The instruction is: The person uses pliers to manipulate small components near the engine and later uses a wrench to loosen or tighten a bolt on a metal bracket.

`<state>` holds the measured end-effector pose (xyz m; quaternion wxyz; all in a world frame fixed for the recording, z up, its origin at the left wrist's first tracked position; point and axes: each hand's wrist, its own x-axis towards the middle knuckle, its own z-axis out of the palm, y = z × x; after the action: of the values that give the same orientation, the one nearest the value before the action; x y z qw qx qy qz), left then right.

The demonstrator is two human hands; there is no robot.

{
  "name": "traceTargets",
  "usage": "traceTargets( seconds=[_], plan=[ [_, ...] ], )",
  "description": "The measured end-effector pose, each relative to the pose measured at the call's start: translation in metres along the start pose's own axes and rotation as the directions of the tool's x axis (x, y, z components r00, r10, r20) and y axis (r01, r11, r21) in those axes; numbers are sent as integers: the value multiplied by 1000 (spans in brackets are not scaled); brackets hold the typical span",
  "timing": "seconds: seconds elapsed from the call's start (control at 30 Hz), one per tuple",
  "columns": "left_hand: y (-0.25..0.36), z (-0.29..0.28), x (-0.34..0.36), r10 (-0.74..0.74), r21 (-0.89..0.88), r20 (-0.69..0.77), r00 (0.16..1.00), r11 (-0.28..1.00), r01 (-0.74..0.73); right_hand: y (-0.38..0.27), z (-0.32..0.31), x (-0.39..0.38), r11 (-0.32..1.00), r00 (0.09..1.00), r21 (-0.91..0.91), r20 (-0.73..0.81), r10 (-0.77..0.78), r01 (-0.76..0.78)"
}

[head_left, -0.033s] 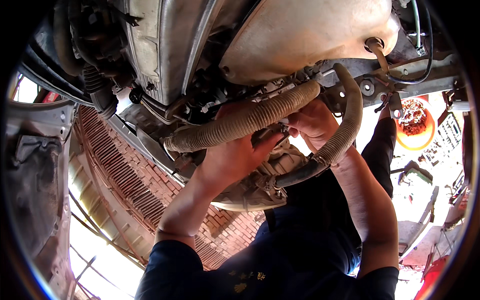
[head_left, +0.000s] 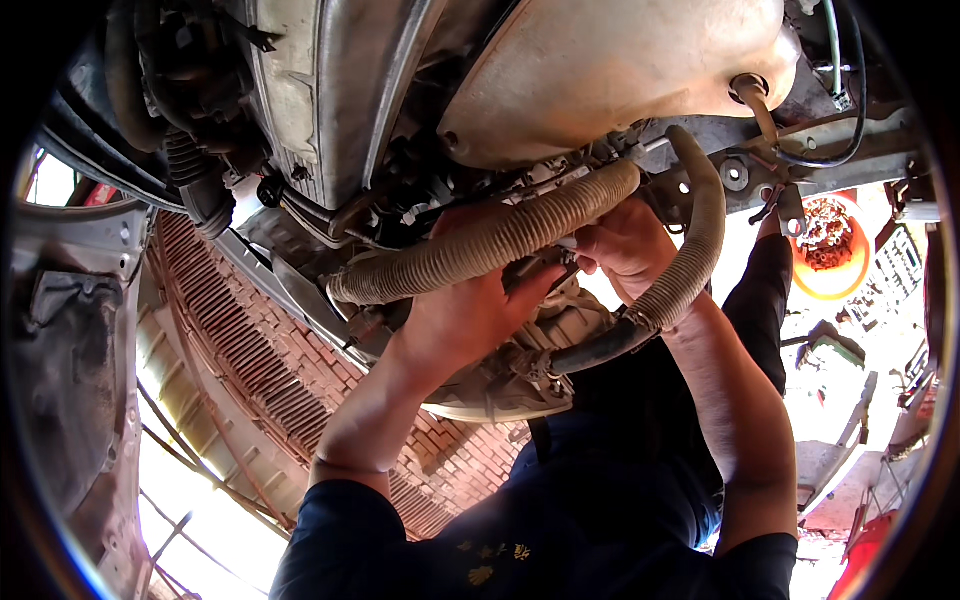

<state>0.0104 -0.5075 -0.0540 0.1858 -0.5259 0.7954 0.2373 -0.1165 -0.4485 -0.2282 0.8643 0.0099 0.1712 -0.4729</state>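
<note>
A thick ribbed, dusty tan hose (head_left: 490,242) arches across the middle of the engine bay. Under it reaches my left hand (head_left: 462,318), its thumb pointing right; the hose hides most of its fingers. To the right, my right hand (head_left: 630,250) has its fingers curled together near the left thumb, closed on something small that I cannot make out. A second ribbed hose (head_left: 708,225) bends down over my right wrist and joins a black hose section (head_left: 600,350). Below the hands is a dusty, pale housing (head_left: 570,325).
A large dusty tan tank or cover (head_left: 610,75) and a ribbed metal engine cover (head_left: 300,90) fill the top. At right, an orange bucket (head_left: 838,285) of small metal parts stands near a tool set (head_left: 898,265). Brick paving (head_left: 460,445) shows below.
</note>
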Motion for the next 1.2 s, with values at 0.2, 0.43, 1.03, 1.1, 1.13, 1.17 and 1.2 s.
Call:
traceTargets(
  seconds=[0.2, 0.43, 1.03, 1.1, 1.13, 1.17, 1.2],
  plan=[
    [-3, 4, -1, -36, -11, 26, 999, 999, 37, -11, 1, -2, 995, 999, -100, 51, 15, -9],
    [-3, 5, -1, -41, 51, 43, 998, 998, 39, -16, -5, -4, 953, 991, -278, 30, 133, -119],
    [-1, 1, 7, 32, 56, 46, 998, 998, -34, -12, -11, -5, 985, 995, -149, 33, 97, -91],
    [4, -5, 11, 88, 100, 39, 995, 991, -92, -9, -8, -5, 992, 995, -95, 45, 91, -86],
    [6, -6, 11, 142, 153, 32, 989, 978, -145, -4, -10, -6, 992, 995, -97, 45, 90, -85],
    [6, -6, 9, 143, 153, 30, 989, 977, -146, 3, -12, -6, 987, 997, -146, 34, 73, -67],
    [6, -4, 7, 106, 146, 54, 993, 983, -113, 5, -13, -7, 983, 998, -172, 30, 64, -58]
  ],
)
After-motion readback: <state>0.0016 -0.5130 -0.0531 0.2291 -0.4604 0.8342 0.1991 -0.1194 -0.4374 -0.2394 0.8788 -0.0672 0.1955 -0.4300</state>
